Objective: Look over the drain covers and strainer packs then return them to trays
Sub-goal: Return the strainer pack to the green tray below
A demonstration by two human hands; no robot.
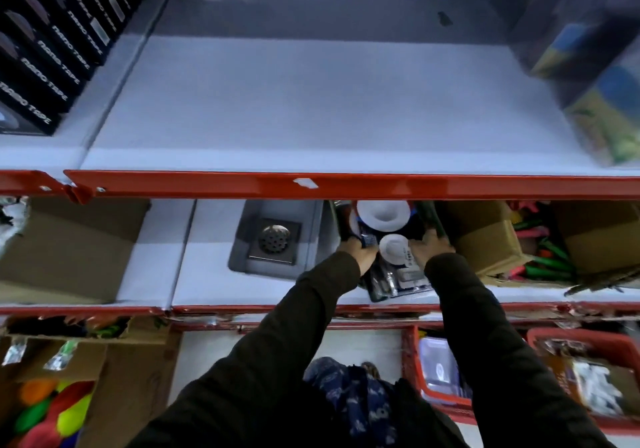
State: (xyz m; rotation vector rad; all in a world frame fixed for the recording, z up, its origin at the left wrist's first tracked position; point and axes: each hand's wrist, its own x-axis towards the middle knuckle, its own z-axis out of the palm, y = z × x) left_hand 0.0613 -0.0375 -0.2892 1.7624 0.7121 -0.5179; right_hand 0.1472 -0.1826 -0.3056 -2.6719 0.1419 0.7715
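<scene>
A square steel drain cover (274, 242) with a round perforated centre lies in a grey tray (313, 226) on the middle shelf. Right of it stands a dark tray (375, 293) holding strainer packs (394, 246) with white round parts and blue cards. My left hand (358, 252) grips the packs and the tray's left side. My right hand (431, 245) is closed on the tray's right edge. The upper shelf's red rail hides the back of both trays.
The red rail (346, 186) of the upper shelf runs just above my hands. Cardboard boxes (485, 239) sit right of the dark tray, another (69, 246) at left. Black tape boxes (52, 49) stand upper left. Red baskets (433, 371) fill the lower shelf.
</scene>
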